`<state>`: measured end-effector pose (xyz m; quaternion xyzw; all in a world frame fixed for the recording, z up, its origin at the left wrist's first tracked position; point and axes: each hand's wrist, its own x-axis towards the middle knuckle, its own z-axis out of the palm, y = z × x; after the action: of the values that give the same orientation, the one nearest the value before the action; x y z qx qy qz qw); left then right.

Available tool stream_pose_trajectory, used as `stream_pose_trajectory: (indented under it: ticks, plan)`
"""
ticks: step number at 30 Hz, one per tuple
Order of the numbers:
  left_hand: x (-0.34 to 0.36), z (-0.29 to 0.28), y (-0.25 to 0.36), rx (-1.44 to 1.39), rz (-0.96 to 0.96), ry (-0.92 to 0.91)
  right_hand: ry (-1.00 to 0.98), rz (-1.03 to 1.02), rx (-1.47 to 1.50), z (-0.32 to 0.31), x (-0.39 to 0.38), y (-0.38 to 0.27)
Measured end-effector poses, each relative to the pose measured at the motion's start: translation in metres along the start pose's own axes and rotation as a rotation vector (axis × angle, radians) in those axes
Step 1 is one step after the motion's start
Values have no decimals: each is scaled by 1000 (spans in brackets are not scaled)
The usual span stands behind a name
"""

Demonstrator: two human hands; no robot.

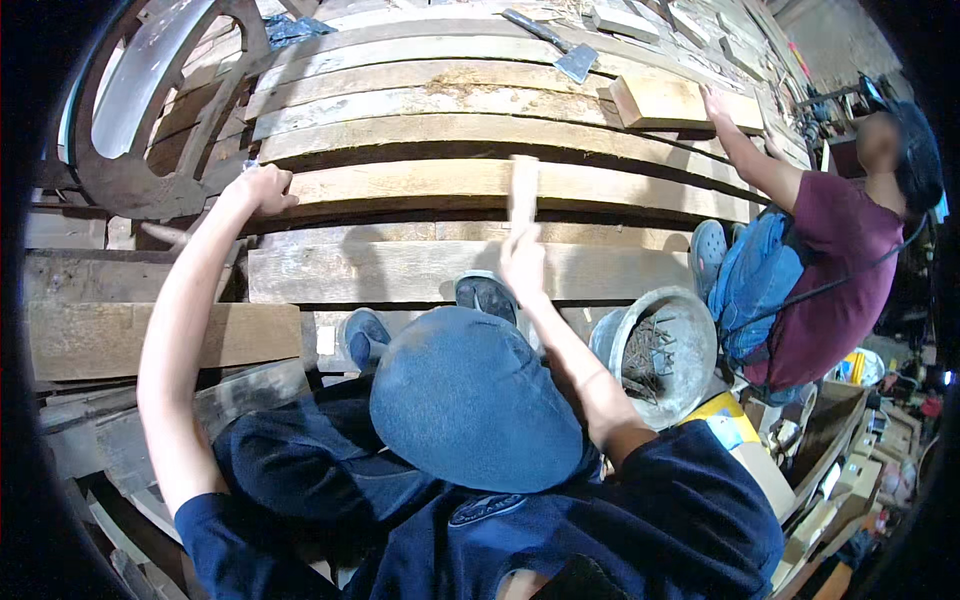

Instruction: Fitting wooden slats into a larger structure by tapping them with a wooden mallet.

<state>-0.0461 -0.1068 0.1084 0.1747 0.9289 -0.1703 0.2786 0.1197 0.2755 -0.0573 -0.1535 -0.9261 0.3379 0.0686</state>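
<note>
My left hand (264,190) is closed in a fist at the left end of a long pale wooden beam (400,187). Whatever lies inside that fist is hidden; a small light bit shows just above it. Beside my left wrist, a tapered brown piece (165,234) sticks out to the left. My right hand (523,258) is wrapped around a pale wooden stick (523,190), blurred by motion, whose far end overlaps the middle of the beam in view. A loose grey-brown plank (450,272) lies nearer me, between the beam and my feet.
A grey bucket (690,345) with thin rusty pieces stands right of my feet. A co-worker (840,230) crouches at right, one hand on a thick wood block (665,103). A hatchet (573,62) lies on the far boards. A curved metal frame (160,180) stands at left.
</note>
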Motion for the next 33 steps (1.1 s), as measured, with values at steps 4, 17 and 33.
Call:
stream_pose_trajectory:
  ticks: [4, 17, 33]
  plan:
    - [23, 22, 7, -111, -13, -67, -331, -150, -105, -24, 7, -14]
    - [32, 42, -7, -176, -42, -25, -266, -148, -33, -36, 12, 21]
    - [18, 22, -4, -246, 9, 11, 300, 272, 124, -62, 61, 95]
